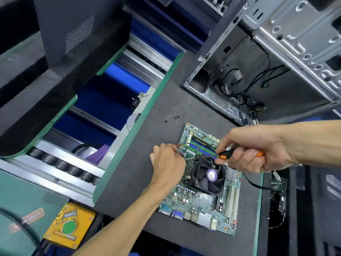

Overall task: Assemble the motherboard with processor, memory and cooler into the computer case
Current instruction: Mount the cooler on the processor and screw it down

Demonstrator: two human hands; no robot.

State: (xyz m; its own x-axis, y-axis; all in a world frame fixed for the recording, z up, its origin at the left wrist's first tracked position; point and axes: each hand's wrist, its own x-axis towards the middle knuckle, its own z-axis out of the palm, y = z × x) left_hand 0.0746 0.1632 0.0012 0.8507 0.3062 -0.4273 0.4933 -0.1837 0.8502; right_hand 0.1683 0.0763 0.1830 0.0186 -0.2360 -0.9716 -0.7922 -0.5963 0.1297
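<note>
One grey work mat (pixel 147 126) under motherboard (pixel 203 206), left hand (pixel 168 161) flat, right hand (pixel 247 150) clamped on screwdriver (pixel 224 155).

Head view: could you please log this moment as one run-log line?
right hand: shut on screwdriver, tip at cooler corner | left hand: steadying motherboard edge | computer case: open, board not installed
</note>
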